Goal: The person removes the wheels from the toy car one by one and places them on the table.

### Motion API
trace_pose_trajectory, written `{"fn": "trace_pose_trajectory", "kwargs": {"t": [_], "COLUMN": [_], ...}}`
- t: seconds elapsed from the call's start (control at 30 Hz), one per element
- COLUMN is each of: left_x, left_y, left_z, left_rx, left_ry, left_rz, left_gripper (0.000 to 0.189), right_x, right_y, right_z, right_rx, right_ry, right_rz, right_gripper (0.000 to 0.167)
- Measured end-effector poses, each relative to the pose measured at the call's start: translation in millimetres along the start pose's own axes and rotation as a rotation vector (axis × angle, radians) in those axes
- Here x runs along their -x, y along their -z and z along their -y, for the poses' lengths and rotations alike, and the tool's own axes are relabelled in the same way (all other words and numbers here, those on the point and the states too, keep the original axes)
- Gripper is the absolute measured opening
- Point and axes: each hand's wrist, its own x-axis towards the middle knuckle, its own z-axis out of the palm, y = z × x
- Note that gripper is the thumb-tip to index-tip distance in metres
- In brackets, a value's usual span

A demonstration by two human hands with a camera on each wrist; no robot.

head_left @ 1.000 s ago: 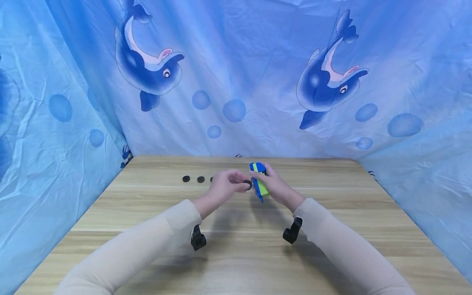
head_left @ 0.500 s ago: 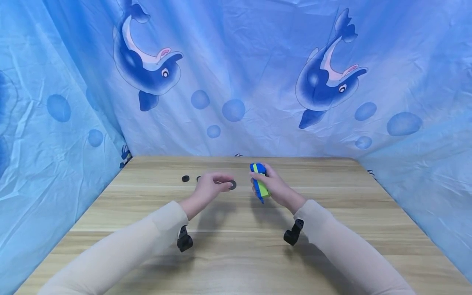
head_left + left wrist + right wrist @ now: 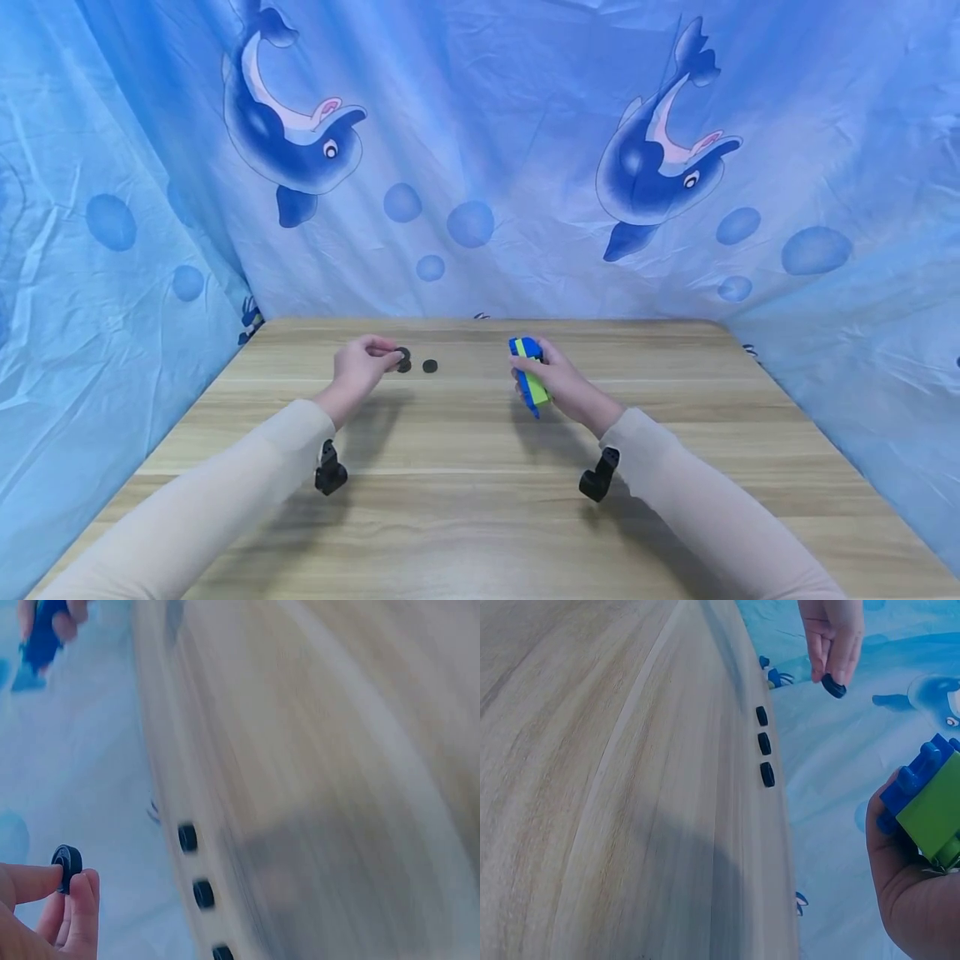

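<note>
Between thumb and fingertips my left hand (image 3: 358,372) pinches a small black toy wheel (image 3: 70,868), its round hollow side showing in the left wrist view. In the head view that wheel overlaps one of three similar wheels lying in a row on the table; another loose wheel (image 3: 430,366) lies just right of it. The third is hidden behind the left hand there, but all three show in the right wrist view, such as the nearest wheel (image 3: 767,775). My right hand (image 3: 567,382) grips a blue and lime-green toy block build (image 3: 932,796), raised over the table, thumb across its top.
The wood-grain table (image 3: 480,500) runs back to a blue curtain (image 3: 525,167) printed with dolphins, which also hangs along both sides. A black camera sits on each wrist, such as the left wrist camera (image 3: 330,469).
My left hand has carried the wheel leftward from beside the block build to over the row of wheels. The right hand has stayed nearly in place with the block build.
</note>
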Motion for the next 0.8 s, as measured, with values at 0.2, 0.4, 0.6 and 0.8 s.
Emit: {"fn": "trace_pose_trajectory", "kwargs": {"t": [0.2,0.4,0.6,0.8], "left_x": [-16.2,-30.6,-50.2,-62.4], "left_y": [19.1,39.1,58.6,66.8], "left_z": [17.1,35.5,59.7,75.0], "left_rx": [-0.001,-0.011,0.08,0.075], "left_ry": [0.023,0.071,0.152,0.2], "left_rz": [-0.035,-0.004,-0.009,-0.03], "left_gripper": [0.03,0.036,0.039,0.039], "right_x": [1.1,1.4,1.3,0.9], "right_y": [2.4,4.8,4.9,3.0], "right_z": [-2.0,-2.3,-2.6,-2.4], "right_rx": [0.003,0.004,0.007,0.025], "right_ry": [-0.004,-0.038,-0.054,-0.054], "right_rz": [0.011,0.007,0.011,0.025], "right_gripper": [0.058,0.061,0.064,0.062]}}
